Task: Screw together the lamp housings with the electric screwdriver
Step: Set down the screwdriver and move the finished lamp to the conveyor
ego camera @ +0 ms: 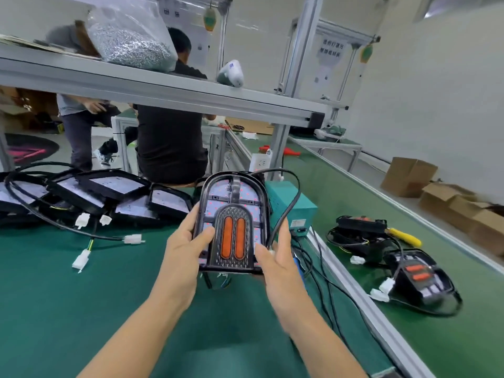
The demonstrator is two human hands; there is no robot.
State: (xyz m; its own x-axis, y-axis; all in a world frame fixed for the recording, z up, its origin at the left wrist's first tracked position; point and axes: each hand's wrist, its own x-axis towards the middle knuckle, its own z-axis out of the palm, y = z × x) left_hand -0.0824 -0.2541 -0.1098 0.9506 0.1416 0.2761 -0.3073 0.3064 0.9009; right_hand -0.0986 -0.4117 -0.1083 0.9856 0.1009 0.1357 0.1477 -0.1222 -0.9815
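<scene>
— Firstly, how are the hands seen?

— A lamp housing (pixel 232 222) is gripped between both and held raised above the green table (pixel 81 296). The left hand (pixel 183 251) is curled round its 9 o'clock edge, with the thumb laid across the face. The right hand (pixel 275 264) is wrapped round the 3 o'clock edge near the lower corner, where a white connector (pixel 271 251) is touched by the thumb.

— And the housing itself?

— Its arched end is pointed toward 12 o'clock, and two orange lenses (pixel 234 238) are set side by side in a dark arched insert. A black cable (pixel 289 203) is looped from its top round to 3 o'clock.

— What is found farther out?

— At 9 to 10 o'clock, a pile of dark housings (pixel 109 192) is lain on the table with cables and white plugs (pixel 81 221). A teal box (pixel 294 205) is seen behind the held housing, at 2 o'clock. At 3 o'clock, past an aluminium rail (pixel 354 293), two more lamp units (pixel 420 276) are lain on the belt beside a yellow-handled tool (pixel 406 237). At 11 o'clock, a bag of screws (pixel 131 42) is kept on an overhead shelf (pixel 163 91). Whether an electric screwdriver is present cannot be told.
</scene>
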